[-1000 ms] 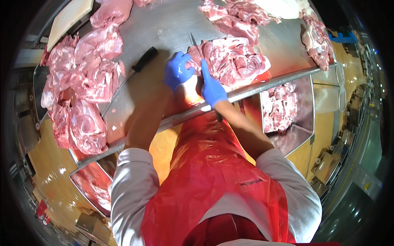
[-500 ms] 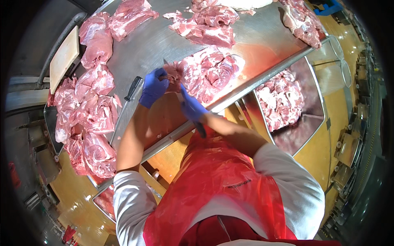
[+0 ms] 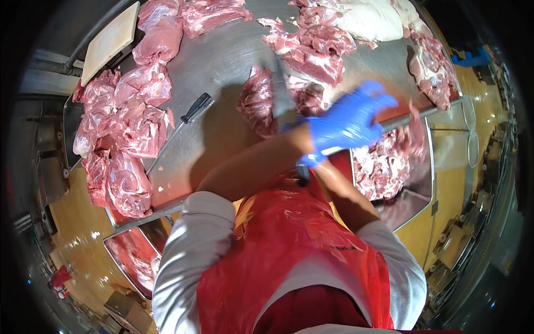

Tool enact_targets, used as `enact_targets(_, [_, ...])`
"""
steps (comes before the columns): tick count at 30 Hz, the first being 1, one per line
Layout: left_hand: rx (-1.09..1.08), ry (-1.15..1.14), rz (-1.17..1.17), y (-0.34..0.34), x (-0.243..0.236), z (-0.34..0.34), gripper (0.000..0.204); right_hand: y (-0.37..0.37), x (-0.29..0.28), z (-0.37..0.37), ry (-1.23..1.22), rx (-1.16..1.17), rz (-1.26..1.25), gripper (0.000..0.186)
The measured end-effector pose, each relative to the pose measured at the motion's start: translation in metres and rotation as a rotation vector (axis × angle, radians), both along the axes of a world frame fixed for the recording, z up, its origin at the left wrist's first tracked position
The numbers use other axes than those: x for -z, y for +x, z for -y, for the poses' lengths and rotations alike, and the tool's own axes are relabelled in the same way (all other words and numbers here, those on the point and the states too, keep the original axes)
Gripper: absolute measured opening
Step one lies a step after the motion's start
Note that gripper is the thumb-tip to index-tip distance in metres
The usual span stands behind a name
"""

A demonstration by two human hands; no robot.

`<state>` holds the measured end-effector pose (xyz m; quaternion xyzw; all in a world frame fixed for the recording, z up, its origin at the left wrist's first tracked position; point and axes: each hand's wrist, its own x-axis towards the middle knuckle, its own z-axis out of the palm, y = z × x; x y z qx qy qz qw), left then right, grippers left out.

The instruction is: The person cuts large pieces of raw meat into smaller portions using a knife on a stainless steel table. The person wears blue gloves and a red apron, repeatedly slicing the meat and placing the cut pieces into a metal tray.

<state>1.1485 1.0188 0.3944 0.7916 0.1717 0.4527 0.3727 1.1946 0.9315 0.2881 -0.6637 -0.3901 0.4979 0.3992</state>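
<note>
My left hand (image 3: 350,118), in a blue glove and blurred, reaches across my right arm toward the table's right edge. Its fingers are apart and hold nothing. Just beyond them a strip of raw meat (image 3: 416,136) hangs in the air over a metal bin (image 3: 429,167) of meat trimmings (image 3: 384,167). My right hand (image 3: 315,160), mostly hidden under the left, grips a knife (image 3: 302,175); its black handle end sticks out toward my apron. The blurred blade points away from me, between two cut pieces of meat (image 3: 258,103) on the steel table (image 3: 222,61).
Large raw cuts (image 3: 139,128) line the table's left side, with a black-handled sharpening steel (image 3: 197,108) beside them. More meat (image 3: 311,47) and a white fatty slab (image 3: 370,19) lie at the far side. Another bin (image 3: 133,256) stands below the near left edge.
My left hand has swung right, from the meat on the table to over the bin, and let a strip go. My right hand with the knife moved slightly right. The view shifted.
</note>
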Motion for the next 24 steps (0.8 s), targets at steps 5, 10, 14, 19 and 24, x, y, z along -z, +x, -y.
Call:
enact_targets(5, [-0.417, 0.153, -0.511, -0.104, 0.108, 0.017, 0.06, 0.079, 0.017, -0.036, -0.014, 0.183, -0.139, 0.017])
enact_targets(10, [-0.596, 0.103, -0.774, -0.116, 0.173, 0.014, 0.074, 0.038, 0.07, -0.131, 0.235, 0.055, -0.228, 0.02])
enact_targets(14, [-0.73, 0.097, -0.843, -0.154, 0.168, -0.029, 0.072, 0.027, 0.039, -0.199, 0.337, -0.214, 0.002, 0.021])
enact_targets(19, [-0.766, 0.21, -0.639, -0.145, 0.108, -0.095, 0.063, 0.145, -0.047, -0.3, 0.355, -0.164, 0.224, 0.034])
enact_targets(24, [-0.547, 0.154, -0.697, -0.057, 0.154, -0.262, 0.06, 0.176, -0.046, -0.321, 0.312, -0.023, 0.232, 0.032])
